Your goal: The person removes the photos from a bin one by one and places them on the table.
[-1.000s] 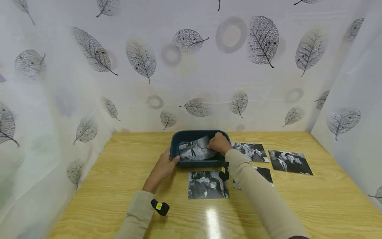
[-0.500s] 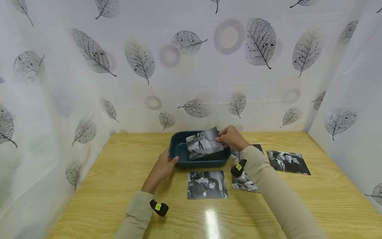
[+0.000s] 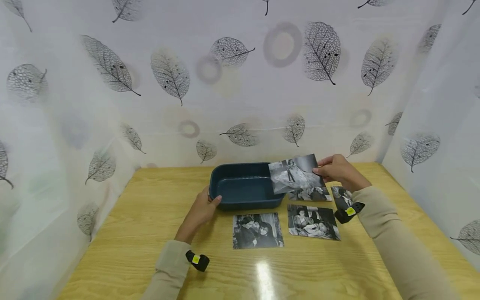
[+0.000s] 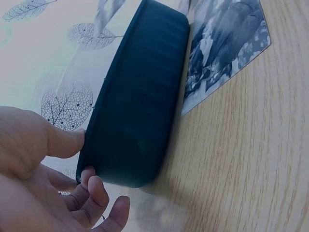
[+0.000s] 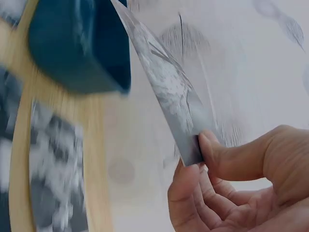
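Head view shows the right hand [image 3: 335,170] raised above the bench [image 3: 131,233], pinching a black-and-white photograph [image 3: 296,173] at its right edge between thumb and fingers; the photograph hangs in the air just right of the dark blue tray [image 3: 240,187], over another print lying on the bench; in the right wrist view the thumb presses the corner of the photograph [image 5: 164,87] against the curled fingers [image 5: 193,193]. The left hand [image 3: 200,208] rests at the left end of the tray, thumb on the rim; in the left wrist view the thumb and the relaxed fingers [image 4: 96,198] touch the tray wall [image 4: 140,101]. Three more photographs [image 3: 257,230] lie flat on the bench in front and to the right of the tray; a fourth is partly hidden behind the right wrist.
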The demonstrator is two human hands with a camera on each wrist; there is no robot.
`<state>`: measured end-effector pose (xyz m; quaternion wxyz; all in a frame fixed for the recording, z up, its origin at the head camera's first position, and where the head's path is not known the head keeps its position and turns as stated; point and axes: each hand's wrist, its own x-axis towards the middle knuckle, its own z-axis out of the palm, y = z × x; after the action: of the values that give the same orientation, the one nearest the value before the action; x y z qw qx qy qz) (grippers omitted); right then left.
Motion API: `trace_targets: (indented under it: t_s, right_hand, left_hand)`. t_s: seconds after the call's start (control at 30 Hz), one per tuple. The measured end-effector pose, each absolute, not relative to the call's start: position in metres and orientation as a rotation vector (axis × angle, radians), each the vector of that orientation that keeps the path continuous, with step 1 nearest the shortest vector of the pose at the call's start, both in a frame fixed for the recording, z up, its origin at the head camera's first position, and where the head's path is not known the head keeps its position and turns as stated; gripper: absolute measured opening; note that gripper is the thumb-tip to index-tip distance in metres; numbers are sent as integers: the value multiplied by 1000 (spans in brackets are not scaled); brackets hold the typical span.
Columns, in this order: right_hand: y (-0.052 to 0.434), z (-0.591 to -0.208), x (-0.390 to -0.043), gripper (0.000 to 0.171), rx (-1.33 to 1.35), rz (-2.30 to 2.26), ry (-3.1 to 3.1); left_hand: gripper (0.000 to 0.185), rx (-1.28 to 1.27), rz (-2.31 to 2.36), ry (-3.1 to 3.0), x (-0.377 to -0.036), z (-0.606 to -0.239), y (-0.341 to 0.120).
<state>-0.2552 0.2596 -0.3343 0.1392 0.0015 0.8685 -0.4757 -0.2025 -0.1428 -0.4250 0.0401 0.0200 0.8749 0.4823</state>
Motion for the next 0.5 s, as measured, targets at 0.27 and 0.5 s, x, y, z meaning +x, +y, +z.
trace_targets:
  t_s: [0.27,0.5]
  right_hand:
    - [339,-352,-218,59,28,-1302,2539]
    - [397,-371,-185,47,141,-1222,2516]
  left_hand:
    - [55,59,1442,2701,-201,-423,-144]
    - [56,71,1459,2688,-199,-423,-143]
